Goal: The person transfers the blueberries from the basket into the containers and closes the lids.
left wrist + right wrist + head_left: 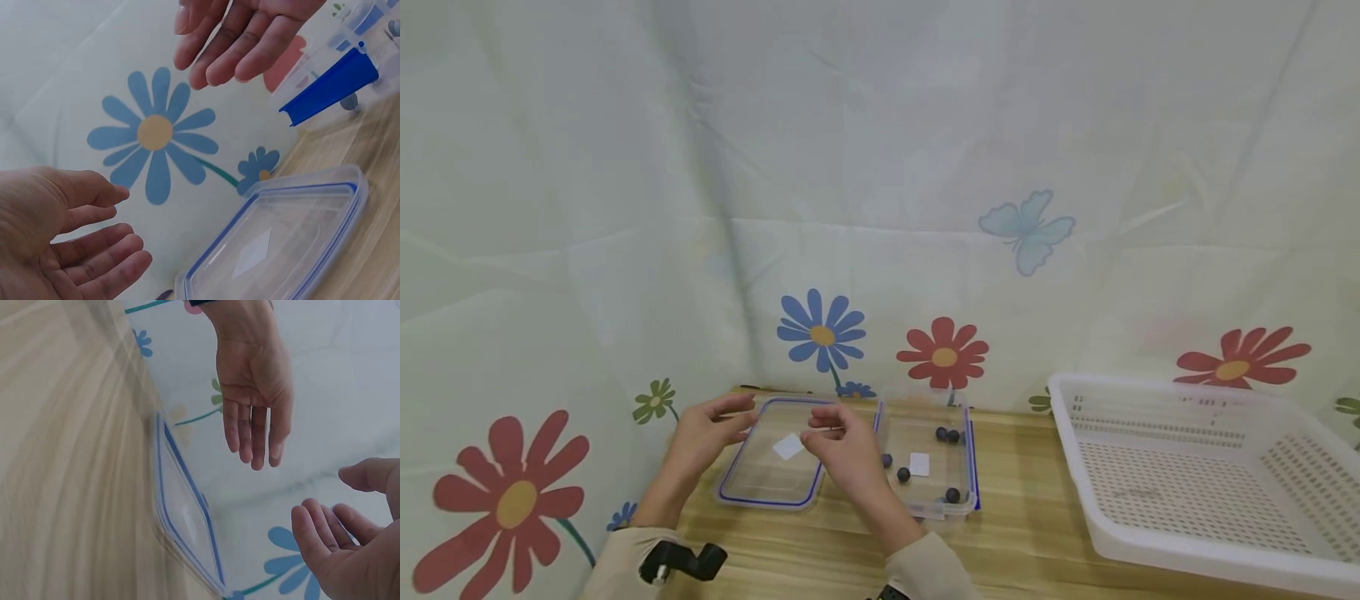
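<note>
Both hands hover over a clear plastic lid [752, 483] with a blue seal and a white label [787, 447], which lies on the table. My left hand [703, 437] is above the lid's left edge, fingers relaxed, holding nothing. Over its right side is my right hand [847, 450], also holding nothing, with loosely bent fingers. The palms face each other across a gap, as the right wrist view shows. Just right of the lid stands a clear plastic box [925, 408] with several small dark balls [903, 474] and a white label [919, 464]; the right hand partly covers its left side.
A white perforated basket [1195, 492] stands on the right of the wood-grain table [1015, 500]. A flower-printed curtain [880, 250] hangs behind and along the left. One blue side latch [331, 87] of the box hangs open.
</note>
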### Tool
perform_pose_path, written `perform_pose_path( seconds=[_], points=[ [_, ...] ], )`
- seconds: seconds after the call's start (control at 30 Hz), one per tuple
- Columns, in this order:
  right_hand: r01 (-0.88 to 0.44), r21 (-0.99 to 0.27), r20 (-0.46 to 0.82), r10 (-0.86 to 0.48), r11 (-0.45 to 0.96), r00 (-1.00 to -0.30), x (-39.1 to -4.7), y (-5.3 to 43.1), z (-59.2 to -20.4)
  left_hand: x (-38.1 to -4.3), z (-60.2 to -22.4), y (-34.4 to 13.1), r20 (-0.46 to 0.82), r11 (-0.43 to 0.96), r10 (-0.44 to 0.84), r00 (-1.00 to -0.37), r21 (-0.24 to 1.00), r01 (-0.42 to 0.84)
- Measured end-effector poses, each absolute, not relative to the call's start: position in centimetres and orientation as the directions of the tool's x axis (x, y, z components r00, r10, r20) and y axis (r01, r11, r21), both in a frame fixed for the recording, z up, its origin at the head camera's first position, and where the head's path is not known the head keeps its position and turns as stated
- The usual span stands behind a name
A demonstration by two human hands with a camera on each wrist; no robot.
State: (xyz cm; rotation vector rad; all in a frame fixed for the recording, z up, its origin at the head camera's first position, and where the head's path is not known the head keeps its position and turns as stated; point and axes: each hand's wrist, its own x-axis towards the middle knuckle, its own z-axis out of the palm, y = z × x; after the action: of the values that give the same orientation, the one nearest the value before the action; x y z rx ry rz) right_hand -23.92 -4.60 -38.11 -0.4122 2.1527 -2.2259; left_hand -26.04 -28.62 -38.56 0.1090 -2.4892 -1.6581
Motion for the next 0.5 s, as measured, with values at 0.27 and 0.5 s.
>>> perform_pose_path(
  seconds=[0.27, 0.5],
  points=[
    [-0.151, -0.986, 0.156, -0.087, -0.067, -0.984, -23.6, -7.4, -39.4, -26.5, -39.9, -30.3, 0.070, 0.357, -0.167, -0.983, 0.934, 0.006],
    [-0.128, -0.992, 0.128, -0.022, -0.011, -0.992, -23.7, -8.3, -41.0, -26.4, -41.1, -31.3, 0.032, 0.360, -0.199, -0.980, 0.932, -0.043]
  ],
)
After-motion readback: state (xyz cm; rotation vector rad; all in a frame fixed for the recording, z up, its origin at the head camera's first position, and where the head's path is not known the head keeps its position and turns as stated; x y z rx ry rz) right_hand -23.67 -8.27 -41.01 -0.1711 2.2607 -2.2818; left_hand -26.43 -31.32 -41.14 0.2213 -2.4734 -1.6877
